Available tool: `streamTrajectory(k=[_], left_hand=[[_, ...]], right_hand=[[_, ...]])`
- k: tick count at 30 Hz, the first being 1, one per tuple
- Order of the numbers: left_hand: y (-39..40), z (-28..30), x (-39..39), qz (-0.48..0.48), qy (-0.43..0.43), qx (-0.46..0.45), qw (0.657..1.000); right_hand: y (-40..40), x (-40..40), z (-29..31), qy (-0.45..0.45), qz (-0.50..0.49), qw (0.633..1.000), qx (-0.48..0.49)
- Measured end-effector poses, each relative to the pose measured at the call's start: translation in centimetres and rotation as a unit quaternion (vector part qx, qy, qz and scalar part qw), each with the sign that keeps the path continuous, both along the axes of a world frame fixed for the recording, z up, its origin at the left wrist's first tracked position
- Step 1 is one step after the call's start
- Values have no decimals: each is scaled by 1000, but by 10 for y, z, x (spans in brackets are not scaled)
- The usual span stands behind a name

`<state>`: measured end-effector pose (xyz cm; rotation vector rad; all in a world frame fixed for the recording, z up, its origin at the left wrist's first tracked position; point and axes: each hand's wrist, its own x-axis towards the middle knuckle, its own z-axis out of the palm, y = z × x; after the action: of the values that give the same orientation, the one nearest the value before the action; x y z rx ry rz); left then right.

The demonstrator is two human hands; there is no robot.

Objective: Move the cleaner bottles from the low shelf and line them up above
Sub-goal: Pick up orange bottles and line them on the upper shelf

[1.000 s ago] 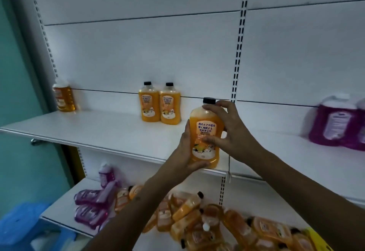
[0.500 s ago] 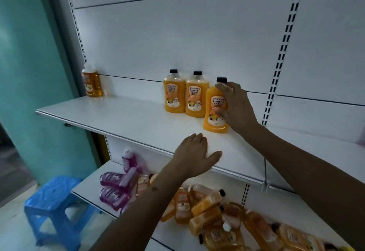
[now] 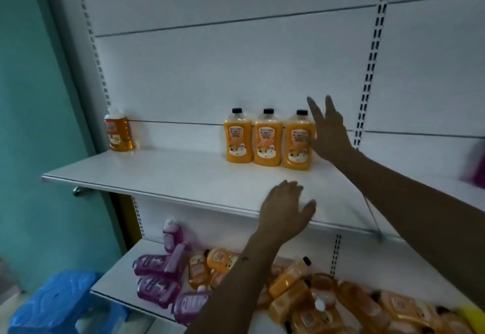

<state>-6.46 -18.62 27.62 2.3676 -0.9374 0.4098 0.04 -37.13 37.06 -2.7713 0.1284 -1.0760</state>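
Three orange cleaner bottles with black caps stand upright in a row at the back of the upper shelf (image 3: 162, 176); the rightmost one (image 3: 298, 142) is the newest in the row. My right hand (image 3: 329, 134) hovers just right of it with fingers spread, holding nothing. My left hand (image 3: 286, 209) lies flat, fingers spread, on the upper shelf's front edge. On the low shelf (image 3: 112, 278) several orange bottles (image 3: 291, 281) and purple bottles (image 3: 160, 265) lie in a jumble.
A lone amber bottle with a white cap (image 3: 118, 131) stands at the upper shelf's far left. A purple bottle (image 3: 476, 165) shows at the right edge. A blue plastic stool (image 3: 55, 304) sits on the floor at lower left beside a teal wall.
My right hand set the orange bottle upright beside the other two and let go, fingers now spread. My left hand left the bottle and settled on the shelf edge. The view shifted left.
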Motion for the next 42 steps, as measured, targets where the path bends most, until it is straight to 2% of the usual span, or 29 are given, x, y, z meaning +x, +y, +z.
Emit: streamTrajectory(k=[3,6,10,15,21,24,27,31,35,37,40,42], left_hand=[[13,0,-24,-67,23,-164,984],[23,-14,-75,-154,66,-259,951],[29,-59,-138,-247,125,-221,935],[-4,-155,-171,-285,248,-97,921],[-81,-257,-166,-218,300,67,926],[-142,-289,-156,-172,288,136,932],[-196,-326,-137,-130,249,195,940],[-229,-367,-113,-54,235,311,919],[-243,-394,-110,-10,156,351,923],[-246,-400,-108,-18,162,358,920],[-244,-391,-103,-35,195,345,917],[-240,-378,-102,-43,222,331,916]], right_hand=[[23,-81,7,-1,114,993,36],[37,-196,-21,-11,141,986,91],[40,-326,-88,27,92,981,171],[-4,-395,-205,111,-21,970,215],[-82,-390,-353,158,-91,963,200],[-118,-351,-410,213,-50,969,110],[-154,-313,-454,304,1,952,25],[-201,-271,-479,418,3,906,-66],[-229,-257,-495,427,49,880,-202],[-235,-256,-504,399,55,891,-208],[-236,-253,-509,405,70,886,-214],[-235,-245,-499,398,76,903,-145]])
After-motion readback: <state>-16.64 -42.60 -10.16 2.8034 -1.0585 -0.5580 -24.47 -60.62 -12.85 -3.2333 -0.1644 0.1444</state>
